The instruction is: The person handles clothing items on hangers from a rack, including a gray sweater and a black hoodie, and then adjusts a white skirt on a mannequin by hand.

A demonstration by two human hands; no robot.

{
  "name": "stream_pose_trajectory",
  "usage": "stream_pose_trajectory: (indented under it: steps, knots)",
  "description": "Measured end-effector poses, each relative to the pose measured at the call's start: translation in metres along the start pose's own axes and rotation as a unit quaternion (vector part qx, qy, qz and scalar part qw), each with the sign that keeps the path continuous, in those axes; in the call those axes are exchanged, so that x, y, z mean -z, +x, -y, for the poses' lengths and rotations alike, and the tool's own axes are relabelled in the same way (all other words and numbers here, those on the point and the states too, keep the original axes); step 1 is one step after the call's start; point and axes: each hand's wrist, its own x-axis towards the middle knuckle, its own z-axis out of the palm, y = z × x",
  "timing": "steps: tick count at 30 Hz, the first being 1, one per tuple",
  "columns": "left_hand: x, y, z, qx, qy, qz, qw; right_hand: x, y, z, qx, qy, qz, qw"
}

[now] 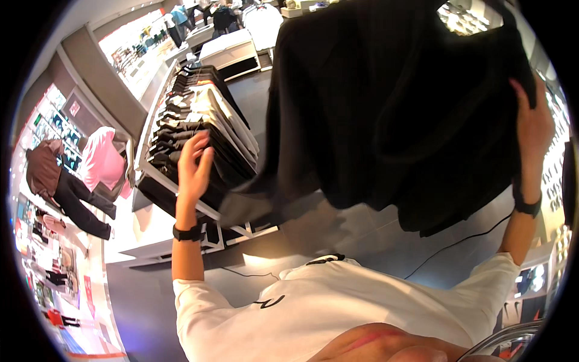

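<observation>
A large black garment [398,117] fills the upper middle and right of the view, hanging in loose folds, its neck opening at the upper right. My right hand [533,117] grips its edge near that opening, at the far right. My left hand [195,167] is raised at the left with fingers apart and slightly curled, holding nothing visible. It is in front of a row of black and light garments [221,117] on hangers along a rail. The black garment's lower left corner flares out, blurred, to the right of my left forearm. Both wrists bear black bands.
The white-framed clothes rack [156,174] stands close on the left, with mannequins in pink [104,158] and brown [44,167] tops beyond it. A white display table [230,50] is farther back. A thin black cable [452,244] crosses the grey floor.
</observation>
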Motion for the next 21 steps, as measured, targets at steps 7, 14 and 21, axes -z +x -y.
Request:
stream_pose_trajectory:
  steps: [7, 14, 21]
  knots:
    - [-0.053, -0.025, -0.108, -0.149, 0.066, -0.020, 0.986, 0.016, -0.083, 0.111, 0.192, 0.373, 0.006, 0.908]
    - [-0.006, -0.133, -0.087, -0.106, 0.191, 0.046, 0.975, 0.008, -0.171, 0.119, 0.211, 0.598, 0.539, 0.554]
    - [0.048, -0.164, -0.151, -0.040, 0.124, 0.130, 0.983, 0.039, -0.183, 0.121, 0.136, 0.702, 0.571, 0.404]
